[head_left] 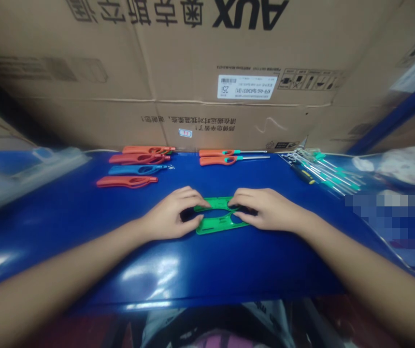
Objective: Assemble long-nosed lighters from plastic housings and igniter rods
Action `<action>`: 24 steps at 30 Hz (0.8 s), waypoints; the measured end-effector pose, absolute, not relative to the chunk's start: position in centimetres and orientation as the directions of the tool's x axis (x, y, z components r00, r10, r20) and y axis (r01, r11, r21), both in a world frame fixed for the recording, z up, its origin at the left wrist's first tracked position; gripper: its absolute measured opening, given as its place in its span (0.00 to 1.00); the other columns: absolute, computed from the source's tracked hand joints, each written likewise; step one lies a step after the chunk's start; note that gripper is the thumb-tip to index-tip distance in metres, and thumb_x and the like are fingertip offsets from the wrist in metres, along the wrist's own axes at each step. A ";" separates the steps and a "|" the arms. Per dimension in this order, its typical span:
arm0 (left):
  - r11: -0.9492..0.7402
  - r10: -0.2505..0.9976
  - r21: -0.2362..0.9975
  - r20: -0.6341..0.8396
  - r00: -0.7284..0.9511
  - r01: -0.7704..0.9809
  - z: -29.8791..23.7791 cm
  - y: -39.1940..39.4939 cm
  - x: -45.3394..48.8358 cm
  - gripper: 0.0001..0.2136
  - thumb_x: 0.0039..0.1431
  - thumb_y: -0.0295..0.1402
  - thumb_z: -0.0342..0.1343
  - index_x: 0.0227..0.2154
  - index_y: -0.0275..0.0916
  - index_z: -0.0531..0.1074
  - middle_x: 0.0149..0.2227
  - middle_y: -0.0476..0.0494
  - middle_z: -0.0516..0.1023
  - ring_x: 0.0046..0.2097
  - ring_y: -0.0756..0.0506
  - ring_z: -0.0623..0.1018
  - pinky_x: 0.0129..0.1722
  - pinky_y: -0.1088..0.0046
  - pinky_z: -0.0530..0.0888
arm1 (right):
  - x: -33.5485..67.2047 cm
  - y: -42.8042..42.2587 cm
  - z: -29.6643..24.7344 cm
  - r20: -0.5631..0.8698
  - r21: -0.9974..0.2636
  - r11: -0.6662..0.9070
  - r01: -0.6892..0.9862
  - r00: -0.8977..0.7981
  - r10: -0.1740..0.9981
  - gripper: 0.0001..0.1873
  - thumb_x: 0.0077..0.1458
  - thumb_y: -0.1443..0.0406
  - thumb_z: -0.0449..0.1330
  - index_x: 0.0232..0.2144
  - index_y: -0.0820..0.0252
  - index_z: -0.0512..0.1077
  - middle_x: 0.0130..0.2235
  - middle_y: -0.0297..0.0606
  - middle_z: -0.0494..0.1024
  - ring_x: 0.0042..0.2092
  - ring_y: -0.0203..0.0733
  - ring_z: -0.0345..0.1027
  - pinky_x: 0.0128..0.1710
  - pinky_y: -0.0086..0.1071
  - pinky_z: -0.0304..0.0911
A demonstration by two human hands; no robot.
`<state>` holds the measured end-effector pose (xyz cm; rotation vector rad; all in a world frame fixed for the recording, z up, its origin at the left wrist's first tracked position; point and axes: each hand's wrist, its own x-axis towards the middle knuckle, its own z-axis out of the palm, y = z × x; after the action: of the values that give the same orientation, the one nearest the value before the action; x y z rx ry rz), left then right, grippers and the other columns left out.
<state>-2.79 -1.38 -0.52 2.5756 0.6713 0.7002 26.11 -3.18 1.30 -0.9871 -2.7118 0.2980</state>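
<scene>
Two green plastic lighter casing halves lie side by side on the blue table, the far half (219,203) and the near half (215,224). At their left ends is my left hand (174,212), its fingers on the far half and its thumb at the near one. My right hand (265,209) grips the right ends in the same way, fingers and thumb curled in toward each other. The fingertips partly cover both pieces. Between the halves a strip of blue tabletop shows.
Red, orange and blue lighter casings (127,181) lie at the back left. Two orange lighters with metal tubes (218,160) rest at back centre. Metal tubes with green ends (332,174) and a black-yellow screwdriver (303,174) lie right. A large cardboard box (178,72) stands behind the table (120,275).
</scene>
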 end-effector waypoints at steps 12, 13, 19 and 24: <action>-0.823 0.531 0.423 0.339 0.777 0.378 -0.5 -1.4 -2.9 0.12 0.64 0.32 0.57 0.48 0.41 0.76 0.45 0.42 0.78 0.48 0.42 0.76 0.51 0.62 0.72 | 26.1 -3.2 1.3 0.168 -0.246 0.763 0.597 -0.749 0.641 0.10 0.65 0.63 0.58 0.46 0.56 0.76 0.45 0.38 0.79 0.42 0.41 0.75 0.38 0.33 0.66; -0.822 0.533 0.425 0.340 0.775 0.379 -0.5 -1.4 -2.9 0.11 0.64 0.32 0.56 0.48 0.41 0.76 0.45 0.42 0.78 0.48 0.43 0.76 0.51 0.62 0.72 | 26.1 -3.2 1.3 0.167 -0.246 0.760 0.601 -0.747 0.644 0.10 0.65 0.63 0.57 0.46 0.56 0.76 0.45 0.38 0.79 0.42 0.41 0.75 0.38 0.33 0.66; -0.815 0.545 0.427 0.339 0.767 0.391 -0.6 -1.3 -2.8 0.11 0.65 0.31 0.55 0.48 0.40 0.77 0.46 0.41 0.78 0.49 0.43 0.76 0.51 0.63 0.72 | 26.1 -3.2 1.3 0.165 -0.259 0.749 0.609 -0.736 0.656 0.11 0.65 0.62 0.57 0.47 0.56 0.76 0.45 0.38 0.79 0.42 0.41 0.75 0.37 0.32 0.65; -0.811 0.557 0.417 0.332 0.761 0.411 -0.9 -1.2 -2.9 0.11 0.66 0.32 0.54 0.48 0.41 0.76 0.47 0.41 0.78 0.49 0.42 0.75 0.52 0.61 0.71 | 26.0 -3.1 1.4 0.186 -0.307 0.738 0.601 -0.722 0.666 0.13 0.66 0.60 0.57 0.49 0.56 0.75 0.46 0.40 0.79 0.42 0.41 0.75 0.39 0.32 0.67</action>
<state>-2.91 -1.15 -0.87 2.6388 0.7467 0.6435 26.02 -3.13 1.39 -0.9922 -2.6557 0.3268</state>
